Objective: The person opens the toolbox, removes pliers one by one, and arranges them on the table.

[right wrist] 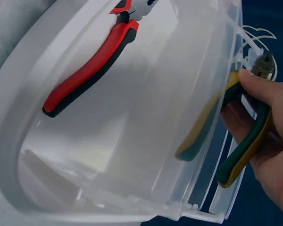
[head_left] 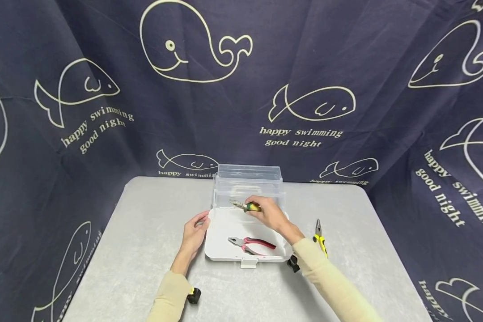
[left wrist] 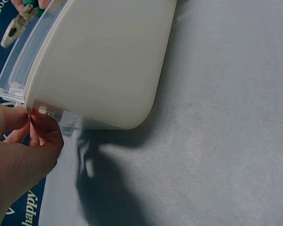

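A white plastic box [head_left: 225,258] lies on the table with its clear lid [head_left: 249,171] tipped open at the back. My left hand [head_left: 194,230] pinches the rim at the box's back left corner between thumb and fingers. Above the back edge, near the lid, my right hand [head_left: 269,213] grips green-and-yellow pliers [right wrist: 245,151], their metal nose pointing left in the head view. One of their handles shows through the clear plastic in the right wrist view. Inside the box rest red-and-black pliers [head_left: 260,242], nose to the left.
Yellow-and-black long-nose pliers [head_left: 318,228] lie on the grey table [head_left: 153,250], right of the box and beyond my right forearm. A white latch [head_left: 248,263] juts from the box's front edge. A dark blue fish-print curtain [head_left: 241,112] hangs behind and on both sides.
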Demonstrator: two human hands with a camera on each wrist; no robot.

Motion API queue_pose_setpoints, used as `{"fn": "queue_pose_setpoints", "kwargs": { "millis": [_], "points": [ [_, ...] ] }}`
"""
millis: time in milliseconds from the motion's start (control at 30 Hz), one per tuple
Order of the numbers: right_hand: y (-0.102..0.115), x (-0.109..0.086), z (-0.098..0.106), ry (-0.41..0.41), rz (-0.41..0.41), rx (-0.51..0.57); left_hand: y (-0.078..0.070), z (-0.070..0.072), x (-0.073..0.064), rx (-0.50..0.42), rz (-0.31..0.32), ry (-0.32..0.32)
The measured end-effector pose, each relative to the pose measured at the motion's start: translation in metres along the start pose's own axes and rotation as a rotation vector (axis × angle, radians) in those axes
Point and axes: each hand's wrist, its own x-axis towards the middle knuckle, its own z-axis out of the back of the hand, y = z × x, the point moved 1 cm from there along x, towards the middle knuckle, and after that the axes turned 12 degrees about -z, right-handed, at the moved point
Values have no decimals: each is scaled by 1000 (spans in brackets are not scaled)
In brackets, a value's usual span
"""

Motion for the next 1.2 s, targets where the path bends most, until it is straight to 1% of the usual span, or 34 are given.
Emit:
{"fn": "queue_pose_setpoints", "kwargs": {
  "millis": [67, 200, 400, 533, 667, 833, 1067, 1200],
  "points": [
    [-3, -3, 4, -49, 0, 59, 1, 0, 0, 7, -2, -2],
    [-7, -7, 13, -125, -38, 152, 1, -1, 0, 24, 4, -6],
    [-12, -11, 23, -230, -124, 207, 0, -1, 0, 13, 9, -5],
    [-15, -15, 30, -276, -192, 269, 0, -1, 1, 13, 4, -2],
    [-19, -20, 38, -307, -247, 341, 0, -1, 0, 21, 3, -3],
    [-25, -25, 44, -332, -307, 428, -1, -2, -1, 11, 6, -6],
    [-37, -34, 51, -332, -395, 534, -11, -2, -3, 12, 12, 21],
    [-44, -42, 56, -314, -437, 644, -13, -3, -4, 12, 12, 24]
  ]
}}
